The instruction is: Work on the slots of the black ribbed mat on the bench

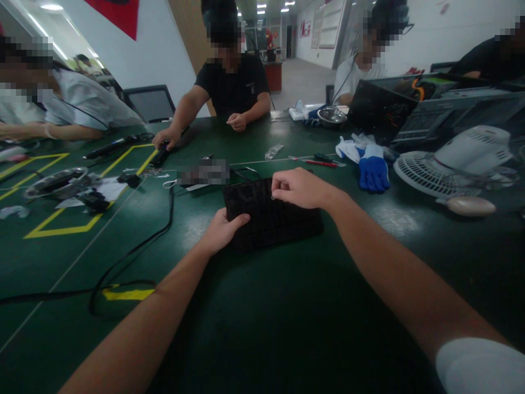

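Observation:
A flat, dark rectangular panel (270,230) with faint raised lines on its face is tilted up above the green table in front of me. My left hand (223,230) grips its left edge, thumb on the face and the other fingers behind. Over the panel's upper part, my right hand (293,189) is closed in a pinch. A tiny pale glint shows at its fingertips, too small to name. Just beyond the panel lies a power strip (203,174), partly blurred out.
A red-handled screwdriver (322,162), blue-and-white gloves (373,167) and a white fan (455,164) lie to the right. An open computer case (435,117) stands behind them. On the left are a black cable (139,251) and a metal bowl (61,183). A co-worker's hand (166,139) holds a dark tool across the table.

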{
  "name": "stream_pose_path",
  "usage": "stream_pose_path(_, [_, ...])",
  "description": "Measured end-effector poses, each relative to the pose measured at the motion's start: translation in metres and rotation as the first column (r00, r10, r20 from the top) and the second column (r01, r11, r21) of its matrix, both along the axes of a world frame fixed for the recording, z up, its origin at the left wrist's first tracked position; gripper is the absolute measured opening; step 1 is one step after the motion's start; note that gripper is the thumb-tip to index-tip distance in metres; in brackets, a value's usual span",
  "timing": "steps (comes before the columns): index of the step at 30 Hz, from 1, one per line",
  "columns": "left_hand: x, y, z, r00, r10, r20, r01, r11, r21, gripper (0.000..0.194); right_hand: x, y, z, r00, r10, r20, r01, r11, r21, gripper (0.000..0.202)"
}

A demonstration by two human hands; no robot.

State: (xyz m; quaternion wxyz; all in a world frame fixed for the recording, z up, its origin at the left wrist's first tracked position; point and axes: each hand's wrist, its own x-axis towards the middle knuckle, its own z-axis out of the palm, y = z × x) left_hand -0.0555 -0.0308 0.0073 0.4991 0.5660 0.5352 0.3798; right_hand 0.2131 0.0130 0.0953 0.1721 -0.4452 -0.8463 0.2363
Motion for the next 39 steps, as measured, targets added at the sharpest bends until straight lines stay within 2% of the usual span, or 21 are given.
stream_pose_path(16, [-0.0005,-0.0003,0.001,1.0,-0.001,0.007,0.001,1.0,0.006,0.05,0.0019,0.0013,-0.0027,0.999,0.008,-0.034,-0.008,1.0,-0.004,0.009])
stream_pose_path(39, [-0.0005,-0.0002,0.0002,1.0,0.001,-0.012,-0.001,1.0,0.014,0.046,0.001,-0.001,-0.0008,1.0,0.004,0.016,-0.004,1.0,0.011,0.01])
